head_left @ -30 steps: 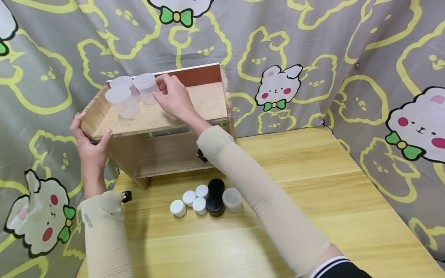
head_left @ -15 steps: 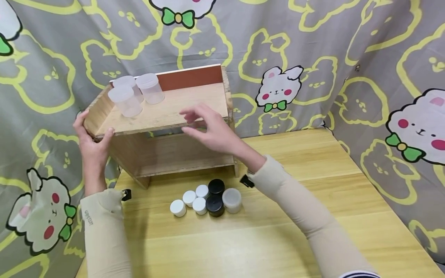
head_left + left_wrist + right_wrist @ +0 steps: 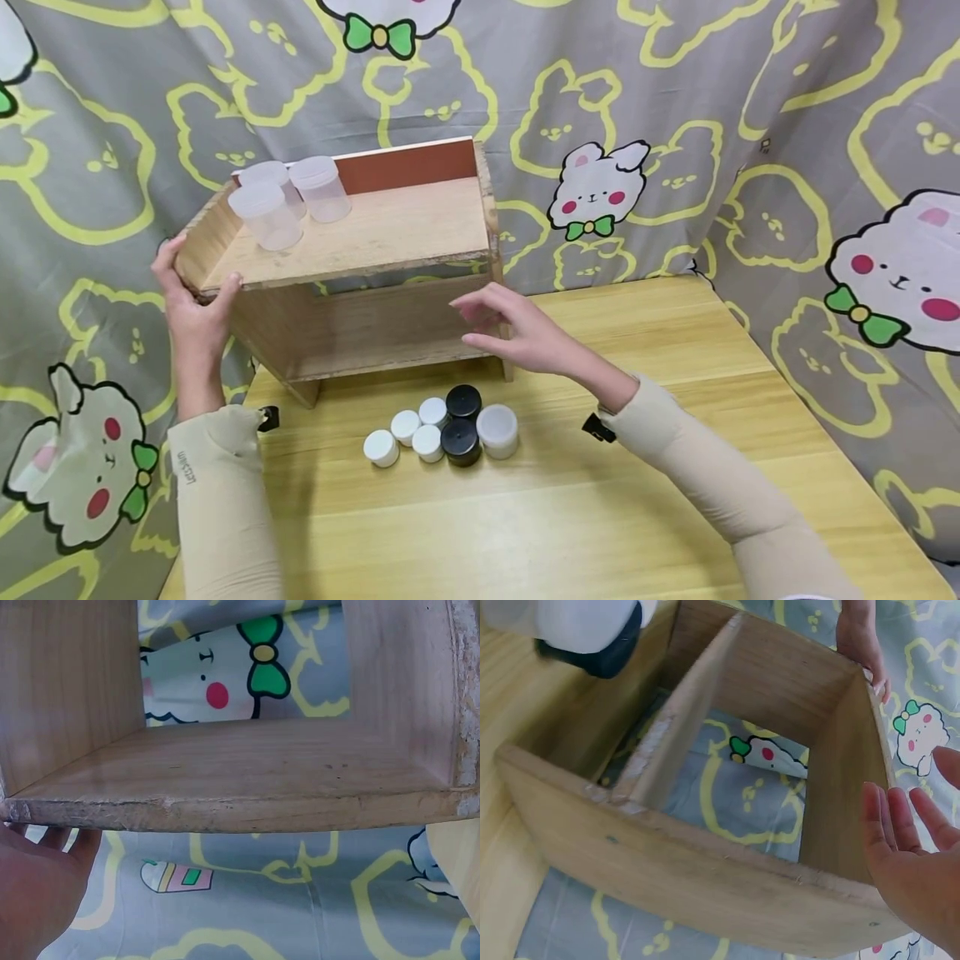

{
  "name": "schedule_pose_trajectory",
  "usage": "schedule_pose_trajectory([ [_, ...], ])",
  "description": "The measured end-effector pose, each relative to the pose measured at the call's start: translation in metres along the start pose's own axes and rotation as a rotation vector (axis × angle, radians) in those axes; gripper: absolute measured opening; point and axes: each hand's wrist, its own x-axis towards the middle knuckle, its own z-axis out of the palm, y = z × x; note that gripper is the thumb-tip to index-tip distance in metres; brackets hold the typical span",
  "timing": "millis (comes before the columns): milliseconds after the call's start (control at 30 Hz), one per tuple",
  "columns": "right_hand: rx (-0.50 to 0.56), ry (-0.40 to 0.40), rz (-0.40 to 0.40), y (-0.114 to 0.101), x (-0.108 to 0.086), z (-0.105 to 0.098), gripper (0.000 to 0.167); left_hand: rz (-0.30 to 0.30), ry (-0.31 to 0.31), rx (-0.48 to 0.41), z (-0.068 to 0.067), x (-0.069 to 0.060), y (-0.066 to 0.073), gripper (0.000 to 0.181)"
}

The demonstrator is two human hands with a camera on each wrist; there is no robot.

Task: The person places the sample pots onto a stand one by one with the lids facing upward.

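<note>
A small wooden shelf (image 3: 360, 250) stands at the back of the table, and its top bears three translucent plastic jars (image 3: 321, 190) at the left end. My left hand (image 3: 197, 321) grips the top board at its left corner, thumb in front. In the left wrist view part of that left hand (image 3: 41, 889) shows at the board's edge. My right hand (image 3: 521, 329) hangs in front of the shelf's right side, holding nothing, its fingers spread and loosely bent. Below it to the left, small white jars (image 3: 406, 427), two black jars (image 3: 460, 440) and one larger translucent jar (image 3: 498, 431) stand grouped together.
The wooden table (image 3: 637, 467) extends to the right and front of the jars. A grey patterned curtain (image 3: 600, 108) hangs behind the shelf and along both sides. A lower board (image 3: 390, 362) crosses the shelf near the table.
My right hand has let go of the rear right translucent jar on the shelf top and moved down to the right. The left hand keeps its grip on the shelf.
</note>
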Motion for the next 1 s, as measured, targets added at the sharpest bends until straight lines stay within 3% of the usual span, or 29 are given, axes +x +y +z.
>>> schedule_pose_trajectory([
  [300,0.017,-0.040,0.049,0.016,-0.030,0.004,0.046,-0.001,-0.004,-0.015,-0.004,0.004,-0.022,0.074],
  [667,0.094,-0.077,0.113,0.054,-0.055,0.023,0.045,0.000,-0.002,-0.035,-0.004,0.007,-0.021,0.075],
  [1000,0.155,-0.273,0.176,0.085,-0.076,0.043,0.064,-0.003,0.004,-0.022,-0.004,0.005,-0.018,0.075],
])
